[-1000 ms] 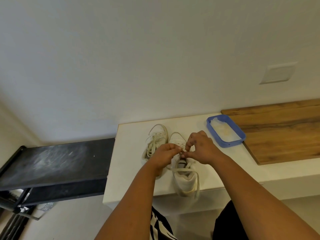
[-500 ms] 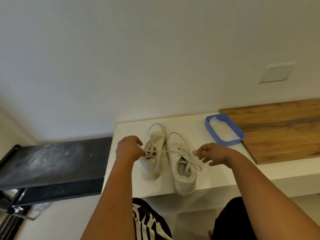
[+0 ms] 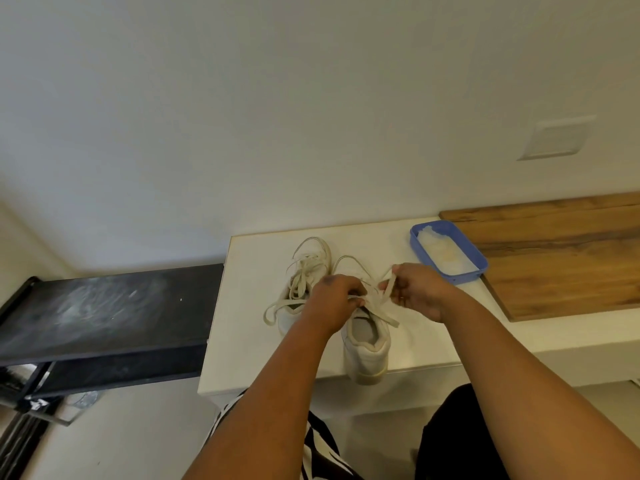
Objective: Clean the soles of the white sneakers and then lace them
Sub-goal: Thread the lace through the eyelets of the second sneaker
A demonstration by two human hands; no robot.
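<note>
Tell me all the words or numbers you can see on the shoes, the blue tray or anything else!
There are none to read.
The two white sneakers show no logo or label in this view.
The blue tray is plain.
The wall plate is blank.
The striped black and white cloth on the person's lap has a pattern only.

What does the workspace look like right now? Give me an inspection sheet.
Surface: white counter, shoes near its front edge.
Job's things: left sneaker with laces hanging loose; right sneaker, heel at the counter's edge, its lace being tied.
Clutter: blue tray holding something pale, partly on a wooden board.
Grippers: left hand and right hand both pinch the lace over the right sneaker.
Cables: nothing seen.
Surroundings: black shelf unit to the left; wall plate.
</note>
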